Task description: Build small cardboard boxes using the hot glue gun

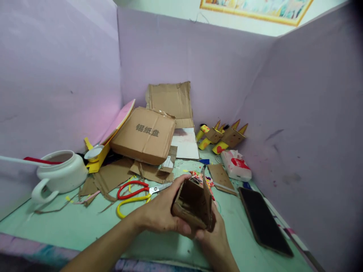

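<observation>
Between both hands, above the front of the table, is a small brown cardboard box (191, 215) with its open end turned up toward me. My left hand (166, 211) wraps its left side, the thumb along the near edge. On the other side my right hand (213, 236) grips the box, its thumb at the lower near corner; most of its fingers are hidden behind the cardboard. A flap stands up on the right of the opening. Just left of my left hand lie scissors (134, 194) with one red and one yellow handle. Colourful patterned paper (208, 180) shows behind the box.
A white pot (62, 173) stands at left. Behind are a closed carton (144, 134), cardboard scraps (112, 175) and a white sheet (185, 143). Cardboard figures with horns (232, 136), a tissue pack (236, 165) and a phone (265, 221) are on the right. Lilac panels (181, 56) enclose the table.
</observation>
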`<state>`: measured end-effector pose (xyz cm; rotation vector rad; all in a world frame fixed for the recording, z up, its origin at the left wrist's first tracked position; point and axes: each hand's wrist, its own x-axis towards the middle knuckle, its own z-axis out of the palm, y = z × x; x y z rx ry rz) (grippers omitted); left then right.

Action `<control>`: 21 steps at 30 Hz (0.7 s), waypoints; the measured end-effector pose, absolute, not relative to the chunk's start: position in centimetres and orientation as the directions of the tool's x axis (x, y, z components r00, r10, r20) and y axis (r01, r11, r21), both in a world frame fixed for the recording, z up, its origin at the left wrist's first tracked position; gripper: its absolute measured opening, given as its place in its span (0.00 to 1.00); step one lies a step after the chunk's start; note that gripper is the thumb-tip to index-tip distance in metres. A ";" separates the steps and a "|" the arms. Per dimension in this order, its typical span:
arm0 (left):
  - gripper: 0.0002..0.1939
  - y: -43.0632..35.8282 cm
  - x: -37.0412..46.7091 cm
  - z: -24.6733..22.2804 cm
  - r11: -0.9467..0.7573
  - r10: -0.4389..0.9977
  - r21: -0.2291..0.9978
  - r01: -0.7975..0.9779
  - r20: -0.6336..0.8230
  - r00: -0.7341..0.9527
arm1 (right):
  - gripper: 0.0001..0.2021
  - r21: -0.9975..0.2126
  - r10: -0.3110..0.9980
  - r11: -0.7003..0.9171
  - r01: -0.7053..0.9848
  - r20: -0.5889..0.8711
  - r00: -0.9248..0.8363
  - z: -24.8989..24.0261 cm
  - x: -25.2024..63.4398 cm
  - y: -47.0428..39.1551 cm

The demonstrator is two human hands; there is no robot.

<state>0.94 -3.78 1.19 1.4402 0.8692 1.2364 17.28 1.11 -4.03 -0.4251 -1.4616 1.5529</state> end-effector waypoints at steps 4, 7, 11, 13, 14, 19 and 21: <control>0.43 -3.5 1.3 0.9 -0.293 0.929 0.937 -0.191 0.327 0.175 | 0.46 -0.926 0.804 0.238 -0.293 0.357 -0.476 -4.4 17.6 1.5; 0.41 -3.1 1.6 0.1 -0.295 0.934 0.919 -0.261 0.335 0.125 | 0.46 -0.932 0.851 0.260 -0.252 0.344 -0.397 -4.8 17.3 1.7; 0.39 -2.5 2.2 -1.3 -0.226 0.967 0.873 -0.433 0.255 0.011 | 0.45 -0.923 0.873 0.256 -0.287 0.348 -0.341 -5.5 16.9 1.9; 0.39 -2.3 2.6 -1.7 -0.186 0.982 0.837 -0.514 0.181 -0.061 | 0.41 -0.920 0.867 0.292 -0.262 0.370 -0.334 -5.9 16.9 1.9; 0.38 -2.2 2.7 -1.7 -0.163 0.987 0.818 -0.552 0.131 -0.096 | 0.38 -0.915 0.860 0.304 -0.265 0.383 -0.336 -6.0 17.0 1.9; 0.33 -2.3 3.0 -0.8 -0.066 0.970 0.765 -0.641 -0.101 -0.220 | 0.25 -0.883 0.808 0.419 -0.213 0.470 -0.356 -6.3 17.1 1.7; 0.33 -2.3 3.0 -0.8 -0.066 0.969 0.775 -0.628 -0.099 -0.225 | 0.25 -0.874 0.804 0.463 -0.148 0.484 -0.345 -6.0 17.0 1.5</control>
